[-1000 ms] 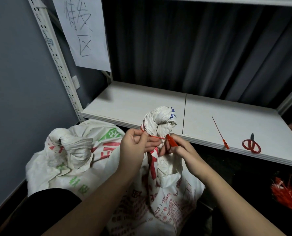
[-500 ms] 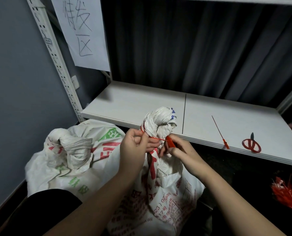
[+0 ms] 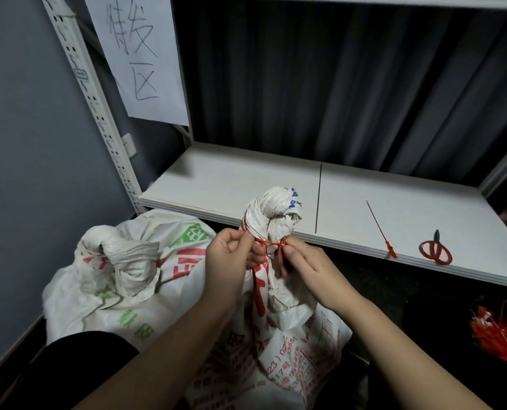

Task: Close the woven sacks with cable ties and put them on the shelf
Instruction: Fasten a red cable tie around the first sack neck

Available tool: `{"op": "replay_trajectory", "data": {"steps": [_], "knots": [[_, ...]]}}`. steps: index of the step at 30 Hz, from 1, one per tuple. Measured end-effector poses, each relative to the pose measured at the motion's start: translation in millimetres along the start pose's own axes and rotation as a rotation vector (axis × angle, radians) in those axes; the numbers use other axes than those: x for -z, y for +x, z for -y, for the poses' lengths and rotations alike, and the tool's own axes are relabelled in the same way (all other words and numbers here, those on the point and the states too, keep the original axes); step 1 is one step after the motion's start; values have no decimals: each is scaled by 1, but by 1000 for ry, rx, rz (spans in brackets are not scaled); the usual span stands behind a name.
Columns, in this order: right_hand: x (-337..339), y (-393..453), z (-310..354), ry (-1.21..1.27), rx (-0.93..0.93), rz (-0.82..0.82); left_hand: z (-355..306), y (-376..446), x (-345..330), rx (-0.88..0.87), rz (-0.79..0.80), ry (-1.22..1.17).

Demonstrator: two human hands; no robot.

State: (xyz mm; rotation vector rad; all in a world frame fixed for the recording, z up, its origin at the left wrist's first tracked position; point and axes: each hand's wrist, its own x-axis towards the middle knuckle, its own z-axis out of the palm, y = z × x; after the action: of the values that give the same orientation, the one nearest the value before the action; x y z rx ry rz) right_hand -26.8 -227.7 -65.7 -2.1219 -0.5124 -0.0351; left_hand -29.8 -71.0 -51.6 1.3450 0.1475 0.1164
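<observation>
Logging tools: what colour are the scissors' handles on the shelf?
Red, on the scissors; head view shows them.

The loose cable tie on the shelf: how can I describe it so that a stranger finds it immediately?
Start at the white shelf board in front of the dark curtain and go to its right half, near the front edge. There a loose cable tie lies flat, just left of the red-handled scissors. It is straight, thin and red with a thicker head toward the front edge, unlike the looped tie on the sack neck.
</observation>
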Motion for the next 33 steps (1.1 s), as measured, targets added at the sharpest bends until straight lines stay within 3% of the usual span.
{"op": "replay_trajectory", "data": {"steps": [5, 10, 24, 28, 33], "knots": [[5, 5, -1, 35, 6, -54, -2, 3, 4, 34, 45, -13], [8, 6, 3, 53, -12, 19, -3, 2, 6, 51, 93, -22], [-2, 7, 11, -128, -48, 67, -6, -6, -5, 100, 166, -113], [-3, 7, 16, -186, -58, 77, 3, -2, -1, 106, 146, -34], [-9, 7, 11, -143, -22, -10, 0, -1, 0, 147, 139, -31]]}}
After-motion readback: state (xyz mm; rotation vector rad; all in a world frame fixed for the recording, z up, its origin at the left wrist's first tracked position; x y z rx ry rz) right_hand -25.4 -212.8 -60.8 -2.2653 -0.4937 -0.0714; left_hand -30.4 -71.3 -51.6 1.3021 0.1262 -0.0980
